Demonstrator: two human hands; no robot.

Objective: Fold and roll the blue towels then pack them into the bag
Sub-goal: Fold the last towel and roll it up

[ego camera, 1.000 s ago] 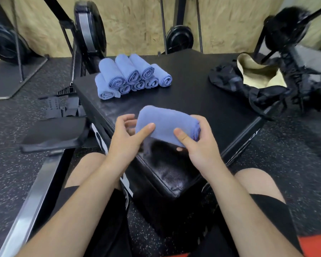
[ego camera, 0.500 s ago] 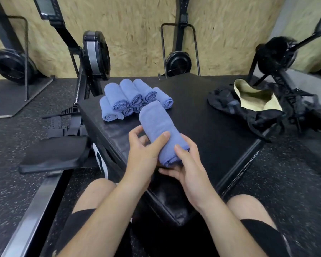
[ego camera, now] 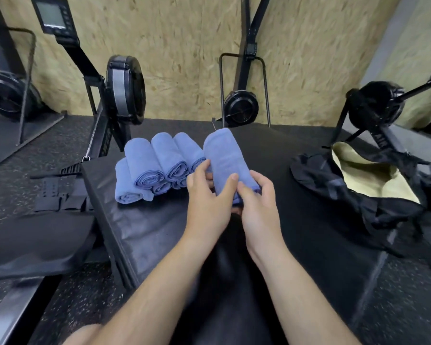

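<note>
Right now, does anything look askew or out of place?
Nothing stands out: left hand and right hand grip one rolled towel; the stack of rolled towels sits tidy on the black box; the bag lies open.

Rolled towels point(ego camera: 144, 158) piled on the box point(ego camera: 159, 232): six visible. A seventh towel point(ego camera: 224, 155) held above it. One bag point(ego camera: 358, 195) at the box's right edge.

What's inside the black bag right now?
The black bag lies open, showing only pale yellow lining; nothing packed shows. Its bottom is hidden behind the slumped near wall.
</note>
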